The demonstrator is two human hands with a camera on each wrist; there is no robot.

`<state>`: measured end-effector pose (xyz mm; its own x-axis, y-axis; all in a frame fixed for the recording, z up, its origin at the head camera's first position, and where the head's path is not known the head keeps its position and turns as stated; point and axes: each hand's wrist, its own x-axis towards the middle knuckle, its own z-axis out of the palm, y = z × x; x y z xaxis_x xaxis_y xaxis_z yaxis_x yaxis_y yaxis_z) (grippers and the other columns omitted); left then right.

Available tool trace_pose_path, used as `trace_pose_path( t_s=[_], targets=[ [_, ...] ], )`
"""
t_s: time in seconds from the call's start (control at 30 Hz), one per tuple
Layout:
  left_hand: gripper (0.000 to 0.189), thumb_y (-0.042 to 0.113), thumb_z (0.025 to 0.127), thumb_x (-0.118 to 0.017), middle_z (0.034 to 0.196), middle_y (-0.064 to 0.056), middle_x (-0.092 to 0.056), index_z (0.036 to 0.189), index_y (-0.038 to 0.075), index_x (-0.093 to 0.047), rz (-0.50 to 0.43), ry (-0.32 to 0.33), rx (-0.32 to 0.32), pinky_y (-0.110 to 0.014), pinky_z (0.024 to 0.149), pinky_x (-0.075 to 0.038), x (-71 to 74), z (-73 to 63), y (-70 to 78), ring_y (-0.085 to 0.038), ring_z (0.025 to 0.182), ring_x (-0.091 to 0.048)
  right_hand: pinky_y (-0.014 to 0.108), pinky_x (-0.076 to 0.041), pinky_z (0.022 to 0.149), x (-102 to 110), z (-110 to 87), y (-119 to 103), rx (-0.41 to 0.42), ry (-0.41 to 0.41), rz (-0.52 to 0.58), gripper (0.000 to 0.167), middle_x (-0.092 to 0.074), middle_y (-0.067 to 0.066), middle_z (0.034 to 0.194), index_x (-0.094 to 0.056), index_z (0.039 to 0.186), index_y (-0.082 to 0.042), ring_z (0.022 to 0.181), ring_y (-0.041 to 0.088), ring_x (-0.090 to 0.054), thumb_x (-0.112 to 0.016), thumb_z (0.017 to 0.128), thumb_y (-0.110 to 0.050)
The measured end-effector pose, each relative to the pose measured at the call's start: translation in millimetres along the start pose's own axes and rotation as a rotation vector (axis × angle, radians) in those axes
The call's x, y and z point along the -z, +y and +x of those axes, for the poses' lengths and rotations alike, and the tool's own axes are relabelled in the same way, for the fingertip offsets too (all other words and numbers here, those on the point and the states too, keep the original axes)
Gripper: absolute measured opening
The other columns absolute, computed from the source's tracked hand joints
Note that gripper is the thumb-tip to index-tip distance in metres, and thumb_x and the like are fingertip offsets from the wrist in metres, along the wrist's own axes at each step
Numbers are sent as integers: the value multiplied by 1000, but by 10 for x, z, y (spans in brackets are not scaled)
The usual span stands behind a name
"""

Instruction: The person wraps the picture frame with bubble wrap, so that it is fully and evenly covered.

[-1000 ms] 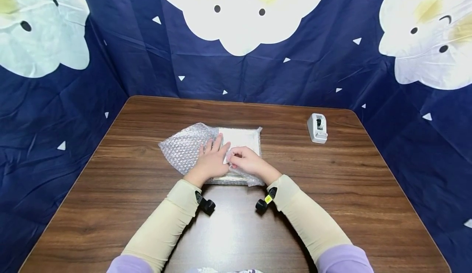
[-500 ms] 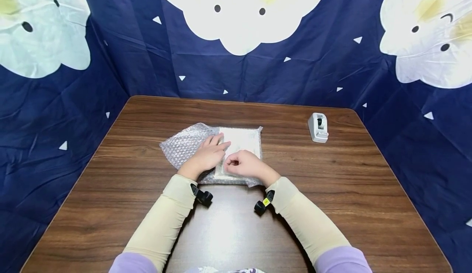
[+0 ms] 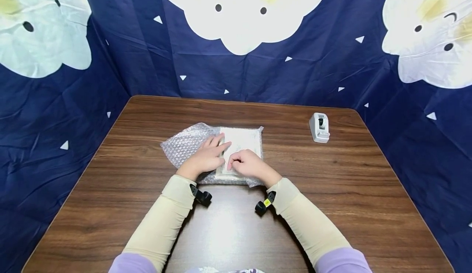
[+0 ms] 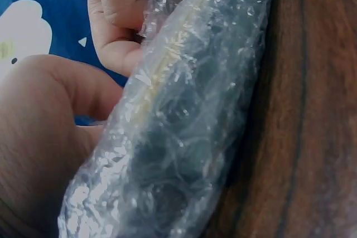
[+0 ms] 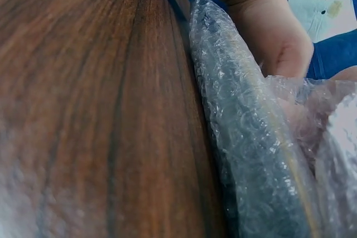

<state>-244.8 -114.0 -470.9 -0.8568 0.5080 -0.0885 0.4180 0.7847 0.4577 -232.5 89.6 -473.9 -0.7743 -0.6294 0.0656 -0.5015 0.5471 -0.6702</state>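
Observation:
A flat, pale rectangular item (image 3: 241, 136) lies on a sheet of bubble wrap (image 3: 186, 144), which spreads out to its left and shows along its near edge. My left hand (image 3: 204, 155) rests across the item's left side and the wrap, fingers extended and spread. On the right, my right hand (image 3: 250, 165) is low over the item with curled fingers, pinching a flap of the bubble wrap. In the left wrist view the curled right fingers (image 4: 120, 15) meet the wrap's edge. The right wrist view shows the wrapped near edge, while the wrap partly hides the fingertips.
A white tape dispenser (image 3: 319, 128) stands at the back right of the brown wooden table (image 3: 350, 191). A dark blue curtain (image 3: 265, 76) with cloud shapes hangs behind the table and along both sides. Small wrist cameras (image 3: 204, 198) sit below both hands.
My left hand has slid slightly left and toward me. My right hand has turned palm-down and curled lower over the item, bringing the wrap flap down with it.

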Motion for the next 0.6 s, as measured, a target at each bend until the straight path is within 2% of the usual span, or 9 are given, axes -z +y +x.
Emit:
trace_pose_path(
  t_s=[0.13, 0.23, 0.33, 0.47, 0.6],
  targets=[
    [75, 15, 86, -50, 170, -9, -8, 159, 18, -34, 1, -13, 11, -58, 122, -3, -25, 9, -30, -40, 154, -3, 26, -43, 62, 3, -4, -3, -7, 79, -41, 24, -52, -7, 61, -70, 79, -15, 61, 9, -48, -50, 88, -6],
    [75, 14, 86, -52, 170, -9, -8, 159, 18, -34, -10, -13, 15, -59, 122, -3, -40, 8, -40, -40, 154, -3, 29, -48, 70, 18, -9, 0, 20, 145, -111, 17, -60, -3, 76, -70, 88, -11, 71, 14, -54, -53, 89, -8],
    [75, 15, 87, -53, 170, -10, -8, 159, 17, -35, -17, -10, 6, -61, 121, -3, -36, -2, -28, -41, 154, -4, 37, -49, 85, 61, -30, 54, 53, 187, -234, 17, -65, 3, 98, -71, 99, -9, 91, 21, -58, -57, 91, -14],
    [75, 14, 88, -52, 170, -10, -8, 160, 17, -33, -24, -13, 3, -61, 121, -4, -22, -13, -7, -41, 153, -6, 47, -38, 107, 163, -63, 228, 48, 193, -356, 26, -61, 8, 122, -70, 115, -11, 116, 29, -52, -60, 93, -23],
    [75, 14, 88, -51, 170, -10, -8, 160, 17, -32, -18, -12, 3, -59, 122, -4, -28, -13, -14, -40, 153, -7, 57, -22, 119, 274, -74, 425, 12, 197, -329, 40, -54, 11, 138, -65, 128, -10, 133, 33, -45, -63, 94, -30]
  ],
)
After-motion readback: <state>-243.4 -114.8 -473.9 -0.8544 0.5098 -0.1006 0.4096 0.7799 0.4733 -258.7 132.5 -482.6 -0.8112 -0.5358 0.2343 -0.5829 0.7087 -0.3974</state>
